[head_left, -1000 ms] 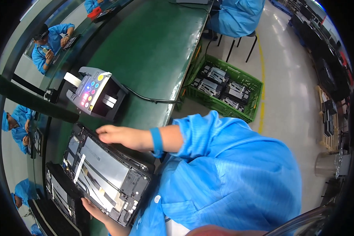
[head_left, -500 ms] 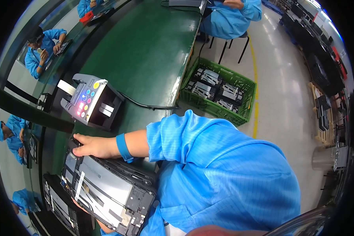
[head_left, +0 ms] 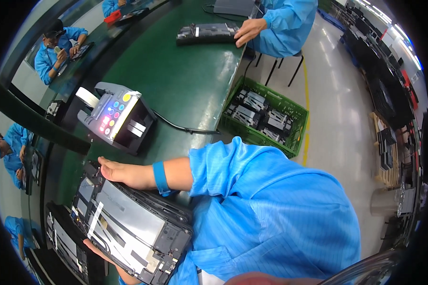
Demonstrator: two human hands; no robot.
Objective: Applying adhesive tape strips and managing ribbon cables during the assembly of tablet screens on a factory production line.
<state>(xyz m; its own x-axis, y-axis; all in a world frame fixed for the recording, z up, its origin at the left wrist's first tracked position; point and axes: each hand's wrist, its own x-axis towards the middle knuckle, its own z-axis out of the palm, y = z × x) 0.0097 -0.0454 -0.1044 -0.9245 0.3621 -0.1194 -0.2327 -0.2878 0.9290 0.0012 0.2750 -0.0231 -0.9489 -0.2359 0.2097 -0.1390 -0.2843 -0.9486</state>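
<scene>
An opened tablet [head_left: 133, 209] lies in front of me, with silver battery plates, black parts and a white strip showing. It sits tilted on other black tablet housings, whose edges show as layers along its right side. My right hand [head_left: 126, 175], with a blue wristband, presses against the far edge of this stack; its thumb side faces up and some fingers are hidden. At the near left edge, my left hand [head_left: 100, 251] grips the stack from the side, mostly covered by it. Beyond my right hand stands a grey tape dispenser [head_left: 114, 118] with lit coloured buttons and white tape.
Another stack of opened tablets [head_left: 64, 242] stands at the left. Far along the green bench [head_left: 176, 80], a co-worker's hand [head_left: 250, 31] touches a black tablet stack [head_left: 207, 34]. A green crate [head_left: 297, 133] of tablet parts is on the floor. A black cable [head_left: 185, 129] crosses the bench.
A co-worker's hand and a black tablet stack have appeared on the far bench. My right hand's fingers have shifted from the black end piece to the stack's edge. The view has moved slightly.
</scene>
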